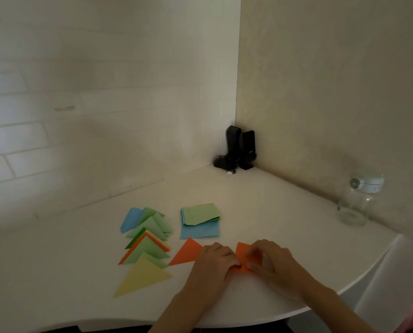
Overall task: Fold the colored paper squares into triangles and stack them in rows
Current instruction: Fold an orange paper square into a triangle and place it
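Observation:
An orange paper [186, 254] lies on the white table [260, 207], partly folded, with both hands on it. My left hand [212, 263] presses its middle flat. My right hand [267, 259] pinches the raised right flap of the orange paper [243, 251]. To the left runs a row of overlapping folded triangles [147, 239] in blue, green, orange and yellow, the nearest a yellow triangle [144, 277]. Behind the hands sits a stack of unfolded squares [199, 221], green on top of blue.
Two black speakers [240, 147] and a black mouse stand in the far corner where the walls meet. A clear glass jar [355, 205] with a white lid stands at the right by the wall. The table's curved front edge runs just under my forearms.

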